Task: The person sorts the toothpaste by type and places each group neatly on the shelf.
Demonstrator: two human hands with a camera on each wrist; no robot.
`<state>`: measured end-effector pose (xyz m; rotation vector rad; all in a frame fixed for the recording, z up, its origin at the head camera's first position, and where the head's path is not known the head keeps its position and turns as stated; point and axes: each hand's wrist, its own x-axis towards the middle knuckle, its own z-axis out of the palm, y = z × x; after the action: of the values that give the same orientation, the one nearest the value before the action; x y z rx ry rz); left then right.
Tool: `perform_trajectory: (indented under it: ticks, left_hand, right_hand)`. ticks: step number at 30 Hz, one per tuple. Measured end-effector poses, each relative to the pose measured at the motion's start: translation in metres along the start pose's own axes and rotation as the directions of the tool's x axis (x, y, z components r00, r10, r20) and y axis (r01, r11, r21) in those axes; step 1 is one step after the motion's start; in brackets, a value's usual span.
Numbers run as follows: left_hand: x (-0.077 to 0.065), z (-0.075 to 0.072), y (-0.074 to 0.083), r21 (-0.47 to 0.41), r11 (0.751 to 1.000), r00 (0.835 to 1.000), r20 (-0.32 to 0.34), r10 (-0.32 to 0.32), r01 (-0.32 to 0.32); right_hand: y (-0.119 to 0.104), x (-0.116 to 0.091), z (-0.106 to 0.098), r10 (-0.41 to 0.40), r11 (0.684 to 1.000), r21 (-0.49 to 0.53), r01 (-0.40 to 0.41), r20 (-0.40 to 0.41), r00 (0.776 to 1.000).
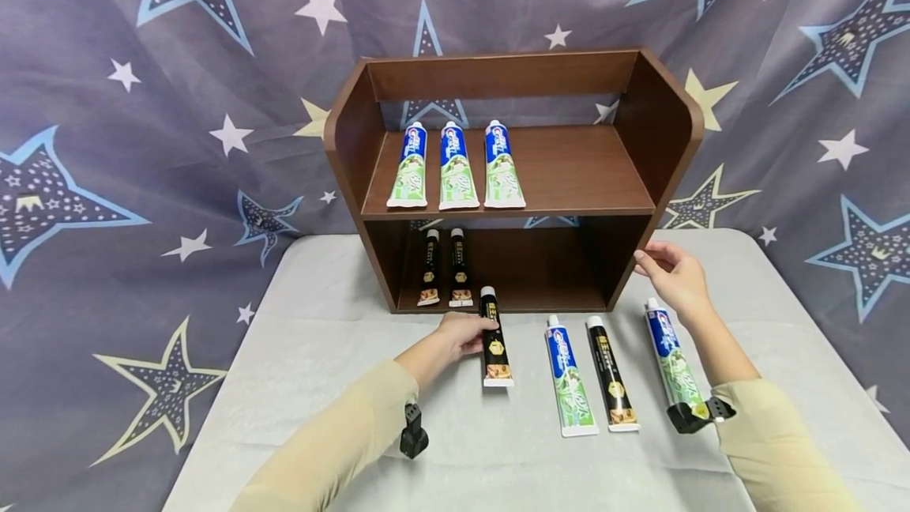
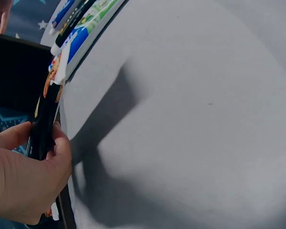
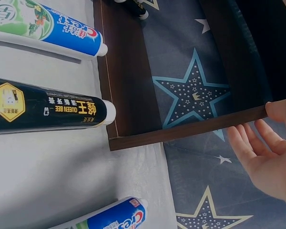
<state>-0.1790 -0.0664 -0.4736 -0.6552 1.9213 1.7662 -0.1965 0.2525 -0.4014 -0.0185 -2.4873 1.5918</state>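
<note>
My left hand (image 1: 458, 333) pinches a black toothpaste tube (image 1: 496, 354) between thumb and fingers, cap toward the shelf, just before its lower front edge. In the left wrist view the tube (image 2: 47, 107) is tilted and partly covered by the fingers. At the shelf's right side, my right hand (image 1: 675, 279) holds the edge of the brown two-tier shelf (image 1: 678, 117). The right wrist view has the thumb on one side of that panel edge (image 3: 205, 128) and the fingers on the other. Two black tubes (image 1: 460, 267) lie on the lower tier, toward the left.
Three blue-and-green toothpaste tubes (image 1: 456, 168) lie in a row on the upper tier. Before the shelf, a blue-and-green tube (image 1: 571, 378) and a black tube (image 1: 611, 374) lie on the white table (image 1: 284, 417). Another blue-and-green tube (image 1: 671, 354) lies by the right forearm.
</note>
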Motion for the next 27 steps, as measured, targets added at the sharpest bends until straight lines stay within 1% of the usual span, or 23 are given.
perform_trajectory:
  ticks: [6,11,14,16,19,20,22,24,26,27]
  left_hand:
    - [0.005,0.002,0.014,0.022,0.997,0.996,-0.038,0.079,-0.078]
    - [0.014,0.003,0.030,0.053,0.991,0.989,-0.066,0.130,-0.127]
    - [0.019,0.004,0.041,0.060,0.989,0.987,-0.073,0.141,-0.137]
    - [0.024,0.005,0.047,0.063,0.990,0.988,-0.080,0.135,-0.130]
    - [0.038,0.006,0.054,0.085,0.990,0.989,-0.091,0.117,-0.109]
    - [0.056,0.005,0.051,0.085,0.989,0.989,-0.078,0.124,-0.117]
    - [0.083,0.004,0.048,0.131,0.986,0.991,-0.080,0.111,-0.100]
    - [0.118,0.003,0.043,0.153,0.983,0.991,-0.075,0.112,-0.100]
    - [0.160,0.004,0.033,0.186,0.974,0.986,-0.085,0.144,-0.126]
    - [0.167,0.005,0.034,0.215,0.970,0.986,-0.098,0.134,-0.110]
  right_hand:
    - [0.000,0.001,0.001,0.000,1.000,-0.014,0.000,0.010,1.000]
    - [0.000,0.001,0.000,0.004,1.000,-0.020,-0.004,0.018,1.000]
    - [-0.001,0.001,0.000,0.005,1.000,-0.022,-0.004,0.019,1.000]
    - [-0.001,0.001,0.000,0.008,1.000,-0.019,-0.008,0.020,1.000]
    - [-0.001,0.002,0.002,0.011,1.000,-0.010,-0.011,0.026,1.000]
    - [-0.001,0.002,0.002,0.012,1.000,-0.008,-0.012,0.027,1.000]
    - [-0.001,0.003,0.003,0.010,1.000,-0.005,-0.010,0.031,0.999]
    - [-0.002,0.005,0.004,0.007,1.000,-0.001,-0.007,0.031,0.999]
    - [-0.002,0.005,0.005,0.004,1.000,0.001,-0.004,0.029,1.000]
    - [-0.002,0.006,0.005,0.002,1.000,0.003,-0.002,0.029,1.000]
